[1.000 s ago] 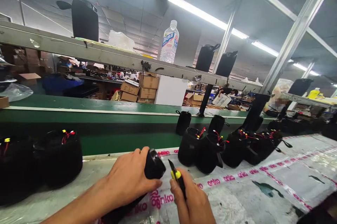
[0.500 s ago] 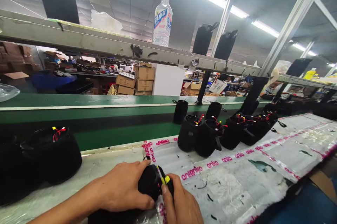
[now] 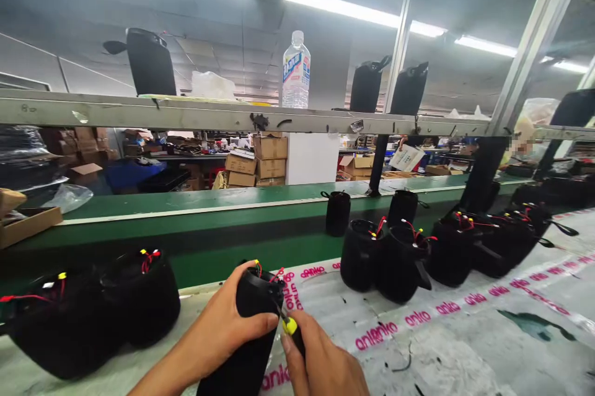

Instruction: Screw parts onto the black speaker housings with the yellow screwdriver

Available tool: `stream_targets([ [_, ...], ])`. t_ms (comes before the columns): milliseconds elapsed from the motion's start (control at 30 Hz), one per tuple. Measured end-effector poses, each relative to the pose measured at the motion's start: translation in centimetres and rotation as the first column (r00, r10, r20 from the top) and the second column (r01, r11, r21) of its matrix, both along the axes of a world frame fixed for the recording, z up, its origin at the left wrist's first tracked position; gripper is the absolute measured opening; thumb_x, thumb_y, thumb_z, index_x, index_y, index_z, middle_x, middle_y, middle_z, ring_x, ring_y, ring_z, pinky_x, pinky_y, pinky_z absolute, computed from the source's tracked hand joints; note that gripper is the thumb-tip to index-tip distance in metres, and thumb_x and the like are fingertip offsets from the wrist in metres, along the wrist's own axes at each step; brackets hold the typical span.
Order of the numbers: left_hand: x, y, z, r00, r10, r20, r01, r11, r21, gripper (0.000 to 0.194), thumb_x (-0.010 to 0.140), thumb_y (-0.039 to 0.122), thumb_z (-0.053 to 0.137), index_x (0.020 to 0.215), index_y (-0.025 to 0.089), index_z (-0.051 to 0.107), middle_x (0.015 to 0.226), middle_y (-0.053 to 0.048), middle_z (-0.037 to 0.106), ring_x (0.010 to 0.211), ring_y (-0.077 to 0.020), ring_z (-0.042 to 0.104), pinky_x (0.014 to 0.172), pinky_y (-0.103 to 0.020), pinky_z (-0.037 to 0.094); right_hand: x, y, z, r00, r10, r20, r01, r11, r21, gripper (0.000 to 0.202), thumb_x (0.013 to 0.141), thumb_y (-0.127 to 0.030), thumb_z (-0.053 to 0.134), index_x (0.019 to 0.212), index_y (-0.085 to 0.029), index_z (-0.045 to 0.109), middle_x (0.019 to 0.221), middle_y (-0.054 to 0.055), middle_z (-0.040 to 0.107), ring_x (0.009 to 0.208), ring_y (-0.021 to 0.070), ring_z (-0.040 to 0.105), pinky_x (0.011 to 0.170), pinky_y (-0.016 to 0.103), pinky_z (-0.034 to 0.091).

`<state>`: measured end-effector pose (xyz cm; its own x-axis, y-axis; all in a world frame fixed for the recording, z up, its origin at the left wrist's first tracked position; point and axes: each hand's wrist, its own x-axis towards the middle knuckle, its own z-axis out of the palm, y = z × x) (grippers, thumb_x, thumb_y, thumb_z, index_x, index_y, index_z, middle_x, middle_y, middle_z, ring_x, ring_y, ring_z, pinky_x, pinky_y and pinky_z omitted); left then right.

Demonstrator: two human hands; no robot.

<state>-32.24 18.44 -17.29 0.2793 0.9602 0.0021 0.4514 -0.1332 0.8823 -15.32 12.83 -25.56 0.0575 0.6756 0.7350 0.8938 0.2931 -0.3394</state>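
My left hand [image 3: 232, 321] is wrapped round a black fabric-covered cylinder [image 3: 246, 359], its thumb across the side. Yellow and red wire ends show at the cylinder's open top, which faces up and leans slightly. My right hand [image 3: 320, 352] grips a black and yellow tool [image 3: 292, 329]. The tool's thin metal tip touches or nearly touches the cylinder's upper right rim; the exact contact is too small to tell.
Similar black cylinders with red wires stand at the left [image 3: 144, 303] and right [image 3: 362, 259] on the plastic-covered table [image 3: 446, 346]. Behind runs a green conveyor [image 3: 209, 228]. A metal shelf [image 3: 209, 114] above holds a bottle [image 3: 296, 74] and more cylinders.
The cylinder in my left hand has gone from tipped over to more upright, its wired top now showing. The tool in my right hand has stayed near its rim. The camera view has shifted left and up.
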Motion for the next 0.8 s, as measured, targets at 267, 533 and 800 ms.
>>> stream_targets([
  [267,-0.3,-0.9,0.0,0.997,-0.053,0.063,0.054,0.999,-0.006,0.083,0.072,0.045,0.074,0.142,0.029,0.034,0.131,-0.003,0.065,0.122,-0.0281,0.059,0.109,-0.04,0.039,0.5,0.1,2.2,0.983,0.054,0.173,-0.059,0.998,0.02,0.048,0.108,-0.044,0.015,0.111,-0.024,0.058,0.076,0.002,0.069,0.058,0.0203,0.071,0.044,0.028,0.046],
  [533,0.3,-1.2,-0.1,0.996,0.082,0.04,-0.084,0.996,0.044,0.084,0.069,0.051,0.074,0.137,0.024,0.034,0.118,-0.006,0.069,0.111,-0.0296,0.064,0.098,-0.04,0.048,0.2,-0.4,2.2,0.977,0.036,0.211,-0.032,0.999,-0.022,0.052,0.108,-0.04,0.008,0.109,-0.023,0.057,0.076,0.002,0.068,0.056,0.0208,0.07,0.044,0.03,0.046],
  [800,0.2,-1.4,-0.3,0.992,0.115,0.057,-0.118,0.991,0.059,0.089,0.074,0.05,0.071,0.147,0.026,0.025,0.132,-0.008,0.065,0.119,-0.0305,0.062,0.11,-0.046,0.04,-0.2,-0.6,2.0,0.978,-0.005,0.208,0.011,1.0,-0.029,0.05,0.108,-0.04,0.011,0.109,-0.023,0.059,0.084,0.005,0.074,0.054,0.0201,0.07,0.042,0.03,0.047],
])
